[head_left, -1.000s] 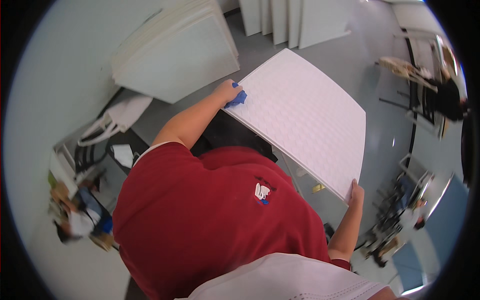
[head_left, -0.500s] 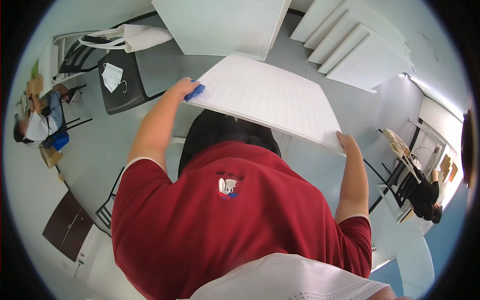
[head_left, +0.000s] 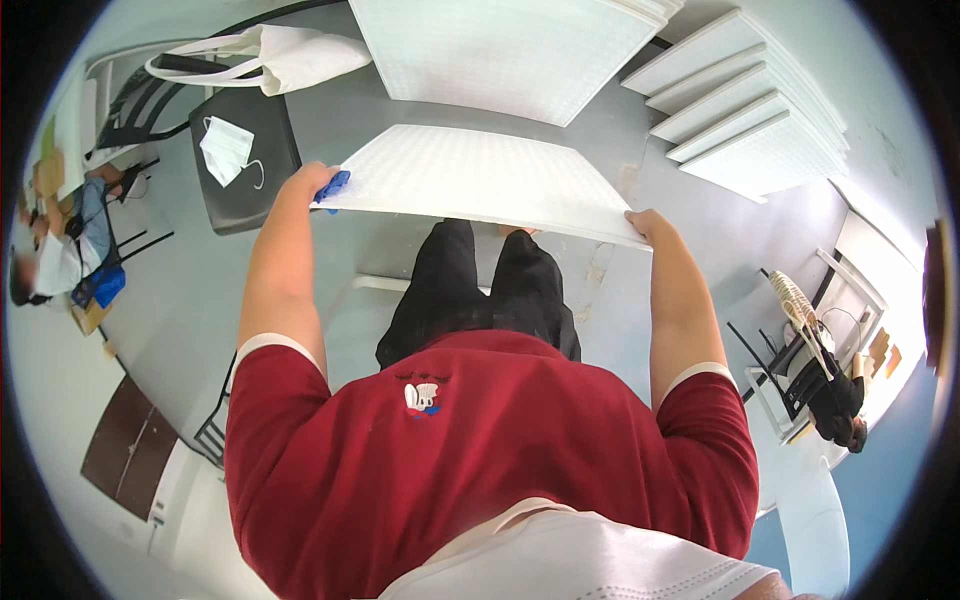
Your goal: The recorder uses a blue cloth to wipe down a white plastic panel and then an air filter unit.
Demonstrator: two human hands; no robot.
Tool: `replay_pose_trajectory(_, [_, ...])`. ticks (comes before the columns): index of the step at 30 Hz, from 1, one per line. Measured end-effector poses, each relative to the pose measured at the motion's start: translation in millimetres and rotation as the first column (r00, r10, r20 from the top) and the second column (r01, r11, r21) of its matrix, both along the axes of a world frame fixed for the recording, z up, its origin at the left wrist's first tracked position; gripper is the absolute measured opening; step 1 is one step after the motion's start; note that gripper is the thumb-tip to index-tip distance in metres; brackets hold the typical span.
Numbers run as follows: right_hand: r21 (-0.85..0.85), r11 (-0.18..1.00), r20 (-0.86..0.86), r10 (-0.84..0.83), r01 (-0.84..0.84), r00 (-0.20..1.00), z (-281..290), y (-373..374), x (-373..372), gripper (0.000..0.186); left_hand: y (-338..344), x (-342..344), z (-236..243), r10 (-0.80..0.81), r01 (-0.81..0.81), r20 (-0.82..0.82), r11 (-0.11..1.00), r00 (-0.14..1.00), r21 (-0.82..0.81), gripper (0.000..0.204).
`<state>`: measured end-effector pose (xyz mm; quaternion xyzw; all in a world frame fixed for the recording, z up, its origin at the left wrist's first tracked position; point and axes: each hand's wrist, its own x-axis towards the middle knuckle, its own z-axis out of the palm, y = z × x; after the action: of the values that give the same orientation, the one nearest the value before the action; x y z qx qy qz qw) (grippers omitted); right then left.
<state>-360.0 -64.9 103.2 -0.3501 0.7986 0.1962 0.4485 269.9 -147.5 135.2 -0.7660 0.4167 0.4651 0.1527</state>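
A white, textured square board (head_left: 480, 175) spans the space in front of me, above my legs. My left hand (head_left: 316, 180) grips its left near corner, with a crumpled blue cloth (head_left: 335, 188) pinched against the board. My right hand (head_left: 645, 222) is closed on the right near corner. My legs in black trousers show below the board's near edge.
Ahead stand white panel stacks (head_left: 505, 55) (head_left: 750, 150). A black chair (head_left: 243, 205) at left bears a white mask (head_left: 228, 150); a white tote (head_left: 305, 60) lies beyond. Seated people (head_left: 65, 260) (head_left: 830, 395) are at both sides, among chairs and desks.
My view has swung round, bringing the chair ahead-left. The board now lies more level across the view, its right end raised in the picture; both hands still grip it.
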Motion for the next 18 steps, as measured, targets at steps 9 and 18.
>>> replay_pose_trajectory(9, [0.01, 0.992, -0.114, 0.127, -0.126, 0.985, -66, -94, 65, 0.057, -95, 71, -103, -0.132, 0.132, -0.018, 0.991, 0.991, 0.0, 0.039])
replay_pose_trajectory(18, [0.092, 0.936, -0.192, 0.353, -0.341, 0.916, -31, -173, 54, 0.053, -160, 39, -38, 0.271, -0.254, -0.165, 0.96, 0.948, 0.115, 0.032])
